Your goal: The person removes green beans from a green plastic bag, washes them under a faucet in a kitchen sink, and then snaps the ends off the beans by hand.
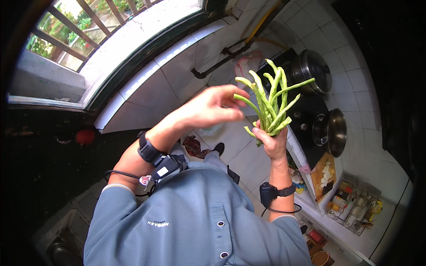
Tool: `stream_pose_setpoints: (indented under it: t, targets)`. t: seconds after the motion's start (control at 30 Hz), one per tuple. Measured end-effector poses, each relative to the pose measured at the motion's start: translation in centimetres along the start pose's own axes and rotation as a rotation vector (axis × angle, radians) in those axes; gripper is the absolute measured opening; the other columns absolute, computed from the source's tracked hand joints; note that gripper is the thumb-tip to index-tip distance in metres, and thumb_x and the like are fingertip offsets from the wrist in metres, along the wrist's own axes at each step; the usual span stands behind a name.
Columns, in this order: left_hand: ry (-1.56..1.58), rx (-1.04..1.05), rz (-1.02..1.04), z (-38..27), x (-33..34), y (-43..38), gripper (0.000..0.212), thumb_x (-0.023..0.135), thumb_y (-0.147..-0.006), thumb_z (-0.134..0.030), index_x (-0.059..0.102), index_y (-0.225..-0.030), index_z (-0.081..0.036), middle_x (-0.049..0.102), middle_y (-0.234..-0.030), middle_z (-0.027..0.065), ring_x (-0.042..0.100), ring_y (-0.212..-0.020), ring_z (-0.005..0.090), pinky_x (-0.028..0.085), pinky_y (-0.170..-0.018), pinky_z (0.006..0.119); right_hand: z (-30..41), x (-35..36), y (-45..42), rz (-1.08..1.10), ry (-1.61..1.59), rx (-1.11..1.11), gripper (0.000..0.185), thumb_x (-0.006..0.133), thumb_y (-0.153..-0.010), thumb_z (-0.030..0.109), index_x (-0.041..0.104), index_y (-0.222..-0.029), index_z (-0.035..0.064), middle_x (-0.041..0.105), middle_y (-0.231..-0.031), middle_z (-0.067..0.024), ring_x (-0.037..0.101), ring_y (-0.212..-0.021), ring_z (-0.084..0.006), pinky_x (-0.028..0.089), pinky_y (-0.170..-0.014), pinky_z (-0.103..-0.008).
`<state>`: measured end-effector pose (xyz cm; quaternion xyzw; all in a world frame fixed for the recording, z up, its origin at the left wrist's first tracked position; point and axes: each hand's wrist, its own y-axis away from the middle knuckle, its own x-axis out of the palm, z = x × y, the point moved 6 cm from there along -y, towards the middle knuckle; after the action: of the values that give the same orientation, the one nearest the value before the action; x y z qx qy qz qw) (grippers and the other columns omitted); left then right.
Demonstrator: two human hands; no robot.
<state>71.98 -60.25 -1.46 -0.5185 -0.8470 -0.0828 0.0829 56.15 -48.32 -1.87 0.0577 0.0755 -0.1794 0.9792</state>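
Observation:
My right hand point(274, 141) grips a bunch of long green beans point(274, 103) near its lower end, thumb across the front. The beans fan out upward, some bent. To their left, my left hand point(223, 104) is slightly blurred, its fingers apart and curved. One bean's tip overlaps its fingers in the view; whether they touch, I cannot tell. Nothing shows held in the left hand. Black strapped devices with cables sit on my left forearm point(163, 163) and my right wrist point(274, 193).
On the right, a lidded metal pot point(313, 71) and a metal wok point(336, 133) stand at a dark stove point(303, 123). A cutting board point(321, 193) carries white chopped pieces point(327, 174). Beside it is a clear seasoning rack point(349, 202). A dark red crumpled item point(194, 147) lies on the tiled floor.

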Motion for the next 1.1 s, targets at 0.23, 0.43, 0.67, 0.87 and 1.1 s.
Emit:
stream_pose_setpoints:
  t: [0.23, 0.43, 0.67, 0.87, 1.1]
  targets:
    - [-0.302, 0.218, -0.248, -5.6, -1.9, 1.9, 0.020, 0.061, -0.088, -0.011, 0.064, -0.103, 0.001, 0.062, -0.086, 0.0017, 0.057, -0.076, 0.0072, 0.048, -0.069, 0.022, 0.7, -0.4, 0.7, 0.028, 0.149, -0.106, 0.016, 0.068, -0.072, 0.003, 0.066, -0.087, -0.0022, 0.068, -0.073, -0.0077, 0.065, -0.067, -0.0158, 0.050, -0.063, -0.0294]
    - [-0.832, 0.380, -0.152, -7.5, -0.6, 1.7, 0.018, 0.059, -0.081, -0.010, 0.064, -0.092, 0.004, 0.060, -0.075, 0.0131, 0.060, -0.067, 0.0224, 0.049, -0.062, 0.032, 2.1, -0.2, 0.6, 0.111, 0.436, -0.312, 0.014, 0.069, -0.069, 0.001, 0.060, -0.079, 0.0001, 0.060, -0.065, -0.0122, 0.060, -0.058, -0.0294, 0.046, -0.055, -0.0341]
    - [-0.922, 0.290, -0.041, -6.7, -0.1, 1.7, 0.015, 0.055, -0.081, -0.009, 0.060, -0.085, 0.005, 0.059, -0.076, 0.0193, 0.058, -0.072, 0.0363, 0.049, -0.068, 0.042, 4.2, 0.0, 0.5, 0.086, 0.512, -0.435, 0.016, 0.068, -0.065, -0.001, 0.060, -0.078, 0.0006, 0.057, -0.064, -0.0143, 0.056, -0.058, -0.0345, 0.045, -0.054, -0.0357]
    - [-0.953, 0.252, -0.005, -5.9, 0.1, 1.6, 0.014, 0.055, -0.079, -0.008, 0.057, -0.084, 0.005, 0.059, -0.075, 0.0188, 0.058, -0.074, 0.0370, 0.048, -0.068, 0.042, 4.3, -0.4, 0.4, 0.094, 0.557, -0.460, 0.017, 0.069, -0.065, -0.001, 0.060, -0.080, 0.0007, 0.057, -0.065, -0.0144, 0.057, -0.059, -0.0348, 0.045, -0.055, -0.0358]
    - [-0.871, 0.275, -0.189, -5.7, -0.6, 1.3, 0.013, 0.055, -0.081, -0.009, 0.057, -0.084, 0.003, 0.056, -0.070, 0.0142, 0.058, -0.068, 0.0262, 0.047, -0.065, 0.036, 3.9, -0.3, 0.0, 0.057, 0.508, -0.440, 0.015, 0.069, -0.067, 0.000, 0.061, -0.080, 0.0004, 0.058, -0.064, -0.0133, 0.058, -0.058, -0.0312, 0.045, -0.055, -0.0340]
